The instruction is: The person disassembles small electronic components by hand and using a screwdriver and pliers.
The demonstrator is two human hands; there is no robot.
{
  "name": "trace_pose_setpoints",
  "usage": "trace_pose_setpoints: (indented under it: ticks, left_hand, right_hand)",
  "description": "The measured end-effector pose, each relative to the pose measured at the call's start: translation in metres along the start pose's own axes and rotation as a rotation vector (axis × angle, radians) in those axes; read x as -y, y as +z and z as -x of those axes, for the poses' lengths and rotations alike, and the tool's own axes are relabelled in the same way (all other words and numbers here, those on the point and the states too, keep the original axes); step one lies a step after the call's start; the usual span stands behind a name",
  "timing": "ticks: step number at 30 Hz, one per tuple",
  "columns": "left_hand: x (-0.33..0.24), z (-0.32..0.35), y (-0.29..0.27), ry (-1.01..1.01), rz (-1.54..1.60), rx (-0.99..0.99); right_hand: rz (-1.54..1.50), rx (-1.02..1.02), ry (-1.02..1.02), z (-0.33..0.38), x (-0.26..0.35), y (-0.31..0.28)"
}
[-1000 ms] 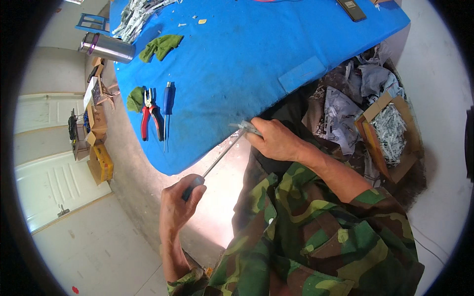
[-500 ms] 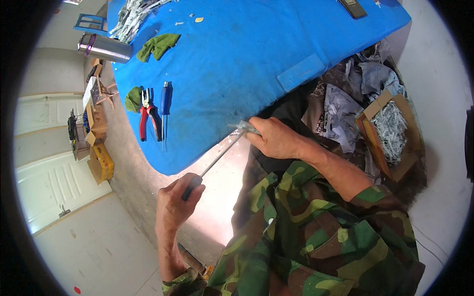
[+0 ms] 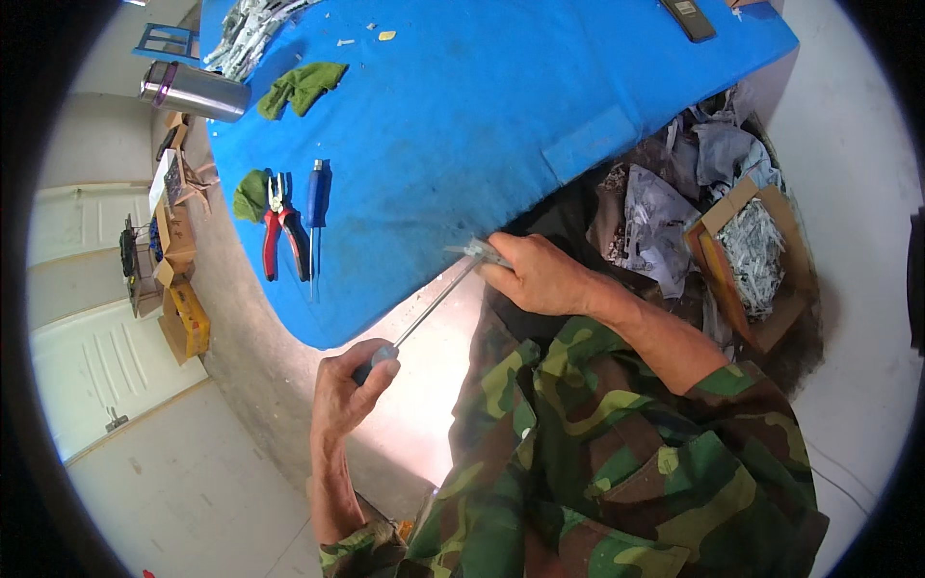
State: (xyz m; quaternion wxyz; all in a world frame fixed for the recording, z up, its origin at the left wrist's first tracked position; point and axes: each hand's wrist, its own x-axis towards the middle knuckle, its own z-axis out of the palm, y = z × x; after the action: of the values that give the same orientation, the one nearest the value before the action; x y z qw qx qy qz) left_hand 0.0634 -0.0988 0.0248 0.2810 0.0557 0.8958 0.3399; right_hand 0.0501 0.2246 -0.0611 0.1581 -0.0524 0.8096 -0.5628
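My left hand (image 3: 349, 387) is closed round the dark handle of a screwdriver (image 3: 431, 310), whose long metal shaft slants up to the right. Its tip meets a small pale grey part (image 3: 479, 251) at the table's edge. That part is pinched in my right hand (image 3: 541, 273), fingers curled and partly covering it; its exact kind cannot be made out. On the blue-covered table to the left lie red-and-black pliers (image 3: 279, 231), their jaws touching or over a green cloth (image 3: 251, 197), and beside them a blue-handled screwdriver (image 3: 314, 217).
A steel flask (image 3: 199, 91), another green glove-like cloth (image 3: 306, 89) and a heap of thin grey parts (image 3: 252, 37) are at the table's far left. A dark phone-like object (image 3: 688, 17) lies far right. Right of the table stands an open cardboard box (image 3: 718, 265) of similar parts.
The view has shifted slightly, so the table things appear a little further left. My left hand and its screwdriver have come slightly nearer the part; the right hand's pinch holds as before.
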Motion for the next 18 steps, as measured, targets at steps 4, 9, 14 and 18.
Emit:
trace_pose_setpoints:
  ticks: [4, 9, 14, 18]
  left_hand:
    - [-0.026, 0.012, 0.001, 0.175, -0.202, -0.158]
    - [-0.053, 0.024, 0.001, 0.211, -0.339, -0.184]
    - [-0.050, 0.022, 0.006, 0.249, -0.325, -0.227]
    - [-0.040, 0.010, 0.002, 0.166, -0.239, -0.130]
  right_hand:
    - [0.028, -0.030, -0.026, 0.001, 0.003, 0.000]
    - [0.075, -0.017, 0.001, 0.002, 0.007, -0.003]
    - [0.052, 0.001, -0.018, 0.000, 0.002, -0.003]
    - [-0.057, 0.027, -0.033, -0.002, -0.006, -0.004]
